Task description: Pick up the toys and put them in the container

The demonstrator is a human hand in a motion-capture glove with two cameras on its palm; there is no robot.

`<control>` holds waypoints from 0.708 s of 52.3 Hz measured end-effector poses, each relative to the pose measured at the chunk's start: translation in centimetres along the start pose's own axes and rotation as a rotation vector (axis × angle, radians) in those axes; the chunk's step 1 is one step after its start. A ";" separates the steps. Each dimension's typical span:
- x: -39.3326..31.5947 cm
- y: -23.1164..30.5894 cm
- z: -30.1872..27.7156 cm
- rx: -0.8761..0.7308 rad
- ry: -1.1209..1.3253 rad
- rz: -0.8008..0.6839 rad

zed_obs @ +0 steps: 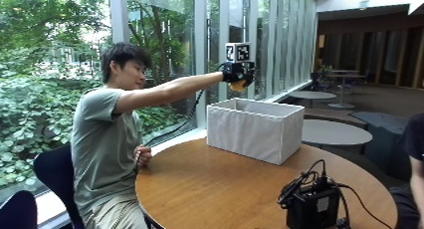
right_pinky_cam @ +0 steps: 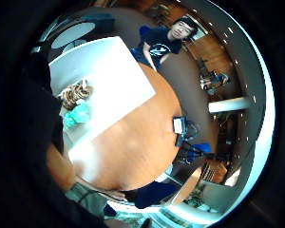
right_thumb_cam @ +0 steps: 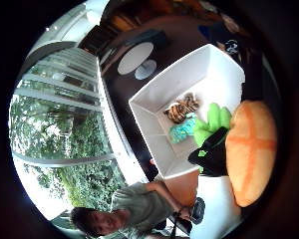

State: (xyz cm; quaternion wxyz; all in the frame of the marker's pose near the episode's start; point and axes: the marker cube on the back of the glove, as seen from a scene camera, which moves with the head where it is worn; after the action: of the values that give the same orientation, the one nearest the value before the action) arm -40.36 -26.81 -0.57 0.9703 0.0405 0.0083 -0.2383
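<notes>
I had my gloved right hand (zed_obs: 238,73) raised above the white container (zed_obs: 255,129), fingers curled round an orange plush toy (right_thumb_cam: 251,149) with a paler cross on it. A green toy (right_thumb_cam: 213,122) sat against my palm too, though I couldn't tell whether I was holding it. Inside the container a striped tiger toy (right_thumb_cam: 182,109) and a teal toy (right_thumb_cam: 182,130) already lay on the floor. To do this well, I judged I should lower over the middle, clear of the walls, then let go.

A round wooden table (zed_obs: 218,189) bears a white container (zed_obs: 255,128) and a black device (zed_obs: 311,205).
</notes>
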 end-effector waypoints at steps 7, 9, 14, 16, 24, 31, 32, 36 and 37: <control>-0.6 -1.4 2.4 -0.025 -0.042 -0.120; -1.0 -1.8 3.0 -0.037 -0.041 -0.120; -2.0 -3.4 3.7 -0.062 -0.079 -0.048; -2.5 -3.8 3.8 -0.085 -0.125 -0.036; -2.7 -3.6 4.1 -0.161 -0.244 -0.041; 1.0 -0.7 3.9 -0.205 -0.070 -0.060; 1.7 -0.2 3.8 -0.219 -0.034 -0.070; 1.5 0.0 3.5 -0.211 -0.035 -0.063; 1.6 0.1 3.4 -0.204 -0.032 -0.059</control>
State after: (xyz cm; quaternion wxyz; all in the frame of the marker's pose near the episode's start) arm -38.87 -27.77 2.79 0.9620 -0.0625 0.0183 -0.2650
